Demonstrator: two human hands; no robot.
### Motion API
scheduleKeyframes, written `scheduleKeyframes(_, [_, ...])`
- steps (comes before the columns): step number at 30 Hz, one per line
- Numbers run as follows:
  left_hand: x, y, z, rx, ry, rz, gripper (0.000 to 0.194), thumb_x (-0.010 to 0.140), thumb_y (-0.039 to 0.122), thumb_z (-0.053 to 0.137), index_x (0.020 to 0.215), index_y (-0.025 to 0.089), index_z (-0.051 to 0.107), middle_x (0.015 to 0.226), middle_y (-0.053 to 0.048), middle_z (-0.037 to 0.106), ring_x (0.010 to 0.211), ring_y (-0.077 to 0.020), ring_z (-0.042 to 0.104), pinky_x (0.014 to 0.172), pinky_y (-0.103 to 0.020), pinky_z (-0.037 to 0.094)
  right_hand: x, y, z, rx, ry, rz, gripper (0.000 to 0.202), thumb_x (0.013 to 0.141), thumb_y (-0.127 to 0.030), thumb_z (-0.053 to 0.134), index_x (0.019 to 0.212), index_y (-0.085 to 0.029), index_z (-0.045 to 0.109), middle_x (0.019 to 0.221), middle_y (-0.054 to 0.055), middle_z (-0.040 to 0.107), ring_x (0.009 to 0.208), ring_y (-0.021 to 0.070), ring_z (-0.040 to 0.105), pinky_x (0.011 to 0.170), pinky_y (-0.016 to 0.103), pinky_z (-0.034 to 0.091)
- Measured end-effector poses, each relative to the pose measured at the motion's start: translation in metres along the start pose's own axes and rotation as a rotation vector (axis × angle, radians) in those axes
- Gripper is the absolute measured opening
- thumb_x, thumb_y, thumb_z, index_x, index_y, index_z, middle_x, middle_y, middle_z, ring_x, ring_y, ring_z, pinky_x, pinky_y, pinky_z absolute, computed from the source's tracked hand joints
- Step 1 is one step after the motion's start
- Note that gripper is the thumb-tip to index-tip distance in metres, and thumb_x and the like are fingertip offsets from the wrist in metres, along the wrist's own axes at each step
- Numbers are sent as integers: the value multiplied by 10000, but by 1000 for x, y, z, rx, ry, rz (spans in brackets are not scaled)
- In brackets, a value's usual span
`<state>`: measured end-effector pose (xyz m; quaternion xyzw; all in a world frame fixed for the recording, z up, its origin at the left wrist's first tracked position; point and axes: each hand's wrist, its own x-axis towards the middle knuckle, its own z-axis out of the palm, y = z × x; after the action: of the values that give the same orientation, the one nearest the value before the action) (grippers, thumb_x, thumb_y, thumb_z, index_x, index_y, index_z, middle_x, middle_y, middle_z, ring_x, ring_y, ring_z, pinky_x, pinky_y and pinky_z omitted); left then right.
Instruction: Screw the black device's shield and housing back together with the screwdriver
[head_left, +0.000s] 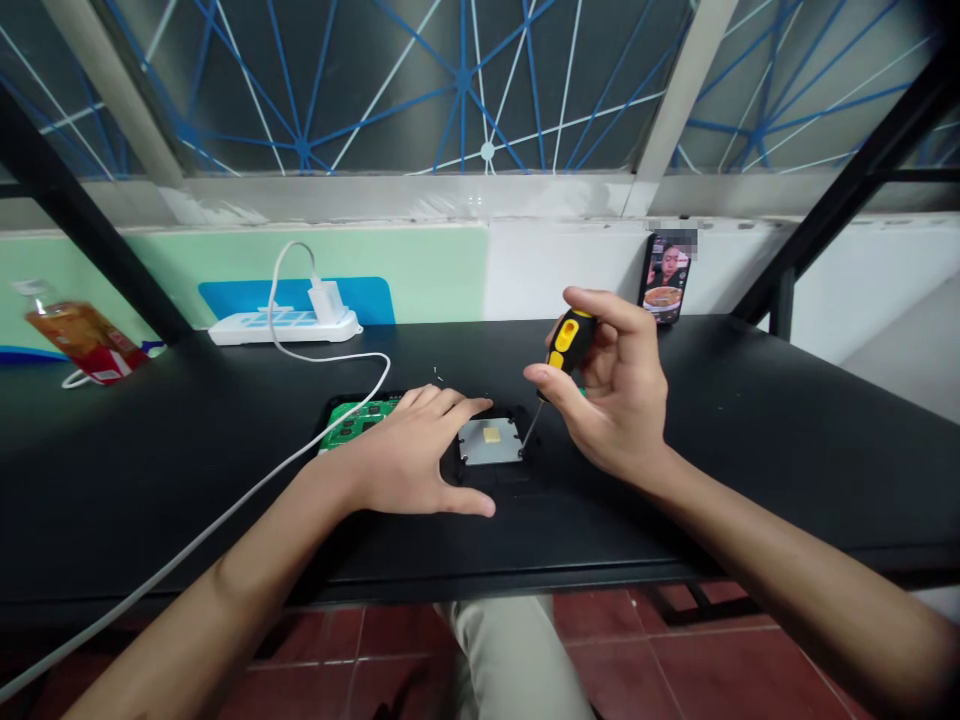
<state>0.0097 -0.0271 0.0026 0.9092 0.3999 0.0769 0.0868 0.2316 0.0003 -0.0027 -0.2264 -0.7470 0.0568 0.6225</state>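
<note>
A tilted black-and-yellow screwdriver is being pinched by the right hand at the metal plate's near right corner, straighter alignment seemingly being called for, while the black casing around the plate is being steadied from its left by the spread left hand.

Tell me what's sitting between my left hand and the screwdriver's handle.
The head view shows a silver plate with a small pale square between the left hand and the screwdriver handle, plus the shaft, slanting down to the plate's corner.
</note>
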Motion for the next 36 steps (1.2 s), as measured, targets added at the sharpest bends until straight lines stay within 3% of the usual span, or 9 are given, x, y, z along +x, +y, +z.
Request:
scheduleKeyframes(3, [1, 0, 0, 3, -2, 4, 967, 779, 725, 679, 1509, 179, 357, 1447, -145, 480, 1286, -360, 438, 1101, -492, 338, -1, -3, 0, 68, -12, 79, 437, 951, -387, 587, 1375, -395, 483, 1221, 46, 597, 860, 198, 670, 745, 415, 637])
scheduleKeyframes(7, [0, 0, -1, -4, -2, 12, 949, 785, 724, 673, 1506, 194, 358, 1438, -139, 487, 1278, -356, 446, 1094, -489, 342, -3, -10, 1, 136, -28, 133, 414, 1022, -343, 438, 1431, -406, 428, 1278, 48, 618, 975, 206, 706, 831, 425, 646])
scheduleKeyframes(12, [0, 0, -1, -14, 18, 26, 921, 790, 716, 665, 1498, 209, 368, 1406, -138, 512, 1249, -358, 471, 1062, -492, 367, -6, -8, 3, 65, 19, 124, 486, 972, -285, 557, 1431, -378, 425, 1301, 69, 576, 886, 202, 701, 807, 451, 643])
scheduleKeyframes(18, [1, -3, 1, -38, 29, 28, 929, 776, 727, 667, 1501, 231, 366, 1412, -136, 505, 1257, -371, 466, 1063, -511, 365, 0, -5, 10, -9, 62, 138, 462, 906, -337, 660, 1335, -369, 493, 1245, 77, 547, 986, 265, 657, 839, 498, 619])
scheduleKeyframes(20, [1, -3, 2, -36, 25, 21, 925, 778, 730, 665, 1498, 229, 371, 1424, -138, 494, 1261, -373, 459, 1072, -518, 358, 3, -9, 15, 7, 30, 148, 413, 927, -369, 626, 1321, -356, 501, 1205, 69, 557, 953, 246, 661, 856, 493, 616])
scheduleKeyframes(22, [2, -3, 2, -33, 18, 21, 929, 780, 737, 661, 1494, 215, 377, 1419, -143, 491, 1257, -371, 458, 1074, -519, 360, 6, -14, 18, 53, -12, 140, 342, 1001, -374, 479, 1342, -355, 493, 1249, 59, 558, 973, 222, 672, 873, 473, 621])
scheduleKeyframes(25, [2, -3, 2, -30, 18, 26, 945, 773, 752, 659, 1490, 202, 382, 1396, -149, 499, 1243, -367, 463, 1073, -518, 367, 7, -18, 20, 116, -57, 92, 369, 1047, -345, 337, 1395, -365, 459, 1313, 39, 569, 1027, 198, 681, 900, 446, 626])
scheduleKeyframes(30, [2, -3, 1, -21, 6, -1, 968, 769, 750, 665, 1508, 205, 359, 1419, -151, 481, 1279, -390, 438, 1090, -540, 348, 6, -15, 18, 74, -46, 77, 411, 1045, -372, 340, 1447, -368, 426, 1292, 59, 594, 994, 207, 685, 885, 453, 639])
scheduleKeyframes(36, [2, -3, 3, -38, 25, 27, 956, 777, 735, 662, 1506, 195, 361, 1423, -158, 479, 1269, -381, 446, 1082, -535, 356, 6, -15, 16, -13, -27, 71, 407, 1007, -333, 468, 1412, -373, 460, 1190, 62, 614, 987, 235, 676, 843, 465, 637])
